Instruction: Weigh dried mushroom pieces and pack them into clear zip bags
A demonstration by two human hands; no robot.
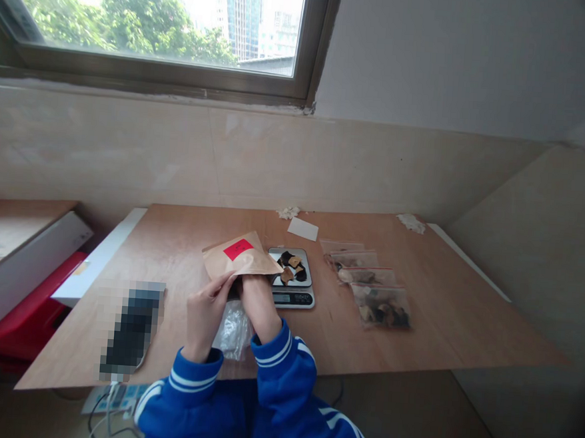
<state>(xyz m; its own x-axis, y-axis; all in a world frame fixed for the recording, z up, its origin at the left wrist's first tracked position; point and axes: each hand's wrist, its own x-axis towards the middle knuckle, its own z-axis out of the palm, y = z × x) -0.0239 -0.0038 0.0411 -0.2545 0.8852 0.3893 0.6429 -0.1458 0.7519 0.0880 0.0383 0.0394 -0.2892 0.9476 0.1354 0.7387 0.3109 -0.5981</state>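
Both my hands are raised over the wooden table [415,321], holding the lower edge of a kraft paper envelope [242,255] with a red label. My left hand [206,313] pinches its near edge, and the fingers of my right hand [256,303] are hidden behind it. The envelope's tip overhangs a digital kitchen scale [291,279], which carries dark and tan dried pieces [289,267] on its steel pan. A crumpled clear plastic bag [232,329] lies beneath my hands.
Several zip bags with red strips [368,284] holding similar dried pieces lie to the right. A pixelated dark object [132,324] is on the left, a white paper slip [302,228] and tissue scraps [287,212] at the back. A white box [23,267] and red object [31,301] stand beyond the left edge.
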